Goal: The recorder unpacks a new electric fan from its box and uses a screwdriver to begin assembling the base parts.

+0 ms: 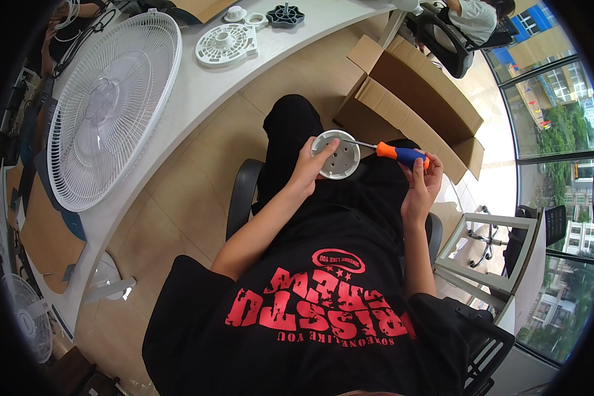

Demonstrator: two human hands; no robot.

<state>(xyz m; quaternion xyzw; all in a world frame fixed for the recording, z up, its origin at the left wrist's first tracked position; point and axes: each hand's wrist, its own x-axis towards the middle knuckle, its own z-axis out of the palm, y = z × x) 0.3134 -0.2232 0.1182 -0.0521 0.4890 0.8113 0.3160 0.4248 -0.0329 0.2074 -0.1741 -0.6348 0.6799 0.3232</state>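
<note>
Over my lap, my left hand [303, 170] grips a round white plastic part [345, 165], a shallow cup with several small holes in its face. My thumb lies across that face, and the other fingers are mostly hidden behind it. In my right hand [420, 188] is a screwdriver [396, 153] with an orange and blue handle, pinched near the handle's end. Its metal shaft points left to the upper part of the white piece, close to my left thumb. Whether the tip sits in a hole or on a screw I cannot tell.
A large white fan grille [135, 99] lies on the curved white desk [171, 142] at left. Beyond it are a white slotted disc [223, 46] and a dark knob-shaped part [285, 16]. An open cardboard box [409, 119] stands ahead right; another person [476, 23] sits farther off.
</note>
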